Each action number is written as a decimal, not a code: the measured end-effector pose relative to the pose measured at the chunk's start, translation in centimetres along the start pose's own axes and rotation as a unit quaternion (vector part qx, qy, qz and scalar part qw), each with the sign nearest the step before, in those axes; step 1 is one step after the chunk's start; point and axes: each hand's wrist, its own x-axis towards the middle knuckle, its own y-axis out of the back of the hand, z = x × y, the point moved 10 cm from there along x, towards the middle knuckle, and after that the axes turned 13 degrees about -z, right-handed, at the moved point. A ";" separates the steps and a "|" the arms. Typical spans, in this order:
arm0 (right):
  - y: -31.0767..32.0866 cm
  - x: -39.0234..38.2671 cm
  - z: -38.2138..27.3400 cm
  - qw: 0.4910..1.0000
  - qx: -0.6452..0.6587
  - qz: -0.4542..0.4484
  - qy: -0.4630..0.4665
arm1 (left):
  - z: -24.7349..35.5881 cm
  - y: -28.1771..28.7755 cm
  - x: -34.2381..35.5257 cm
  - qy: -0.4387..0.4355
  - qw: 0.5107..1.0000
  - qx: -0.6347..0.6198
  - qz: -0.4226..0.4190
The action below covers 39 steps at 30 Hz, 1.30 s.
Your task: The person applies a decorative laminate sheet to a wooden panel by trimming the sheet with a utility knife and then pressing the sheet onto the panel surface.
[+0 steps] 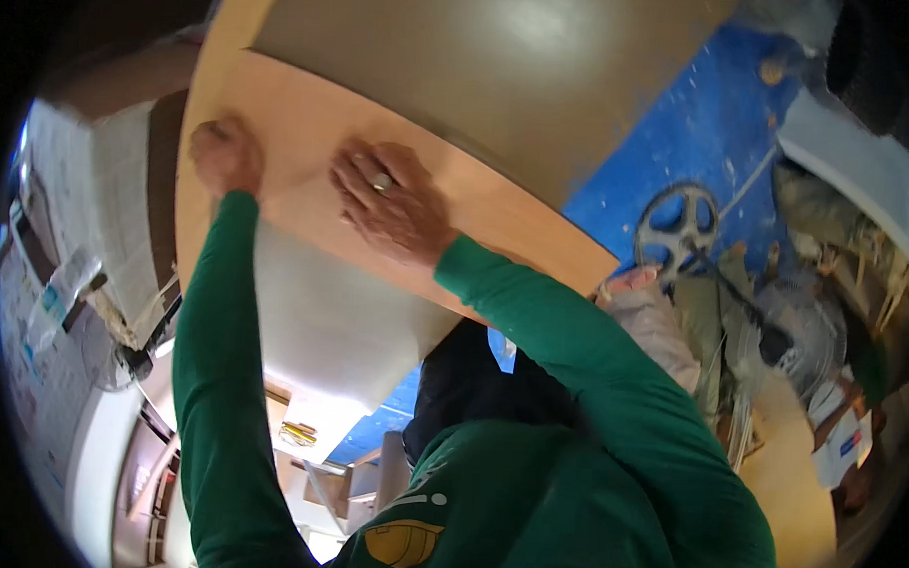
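Observation:
A pale wooden board (536,247) lies across a surface with a glossy grey-brown top (443,53) and a light wooden edge. My left hand (224,154) is on the board's left part, blurred, its fingers curled closed; anything inside them is hidden. My right hand (387,197), with a ring on one finger, rests palm down on the middle of the board, fingers laid out and slightly bent. Below the board, a paler grey surface (329,285) shows between my green-sleeved forearms.
Blue sheeting (651,111) is at the upper right, beside a grey metal wheel (657,221), a fan (793,326) and cloths (643,331). Cluttered pale panels (56,370) line the left side. A small yellow object (297,434) sits low on a white surface.

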 end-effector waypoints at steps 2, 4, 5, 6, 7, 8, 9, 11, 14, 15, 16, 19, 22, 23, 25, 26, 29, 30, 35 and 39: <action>-0.5 0.3 -0.2 0.999 -0.002 0.034 0.012 | 1.3 -0.2 -0.3 0.028 0.998 0.026 -0.052; -0.9 0.4 0.3 0.998 0.050 0.042 -0.021 | 3.9 1.5 -1.8 0.020 0.997 0.068 0.005; -1.5 0.2 -0.1 0.997 0.065 0.020 -0.022 | 4.2 1.5 -3.0 0.059 0.997 0.040 -0.018; -1.9 0.5 -0.5 0.997 0.076 -0.002 -0.019 | 4.0 1.7 -4.2 0.101 0.994 0.009 -0.036; -1.9 1.5 -1.3 0.996 0.087 -0.015 -0.009 | 3.2 0.8 -5.9 0.034 0.999 0.033 -0.007; -2.0 1.8 -1.4 0.996 0.080 -0.028 -0.008 | 3.7 -1.2 -8.4 -0.037 0.998 0.054 0.014; -2.4 1.6 -1.5 0.997 0.071 -0.043 -0.007 | 5.8 -2.2 -10.7 -0.035 0.998 0.045 -0.040; -2.7 1.1 -0.6 0.999 0.044 0.006 -0.018 | 9.0 0.6 -12.0 -0.015 0.996 0.037 -0.081; -0.5 2.1 -1.5 0.996 0.083 0.008 -0.012 | 8.3 2.2 -11.4 0.024 0.996 -0.015 -0.082; 0.4 2.0 -1.9 0.995 0.103 0.004 -0.002 | 7.7 2.4 -11.7 0.036 0.995 -0.018 -0.087; 1.0 1.8 -2.3 0.993 0.113 0.002 0.019 | 7.1 2.6 -12.0 0.037 0.995 -0.034 -0.080; 1.9 2.7 -0.7 0.983 0.177 -0.003 0.042 | 6.8 2.7 -12.3 0.040 0.993 -0.081 -0.074; 3.6 6.7 1.0 0.959 0.280 0.004 0.028 | 7.0 2.1 -12.2 0.044 0.993 -0.056 -0.089; 4.8 9.6 0.1 0.958 0.284 0.010 0.041 | 6.9 1.7 -12.2 0.042 0.994 -0.016 -0.100; 7.7 15.7 -4.2 0.941 0.315 0.033 0.119 | 6.9 0.6 -11.5 0.038 0.992 0.043 -0.113; 9.3 18.5 -8.0 0.919 0.345 0.046 0.187 | 6.8 0.4 -11.6 0.038 0.991 0.051 -0.119; 11.9 22.6 -20.4 0.920 0.242 -0.042 0.307 | 6.0 -0.8 -13.1 0.059 0.988 0.037 -0.137; 11.0 23.5 -22.1 0.915 0.237 -0.063 0.320 | 6.1 -0.9 -12.7 0.059 0.989 0.023 -0.136; 3.7 18.9 -16.9 0.939 0.291 -0.066 0.170 | 3.4 -0.5 -15.1 0.077 0.987 0.019 -0.139; 1.8 10.7 -0.4 0.934 0.343 0.003 -0.101 | 4.6 3.9 -13.2 -0.009 0.958 -0.278 -0.064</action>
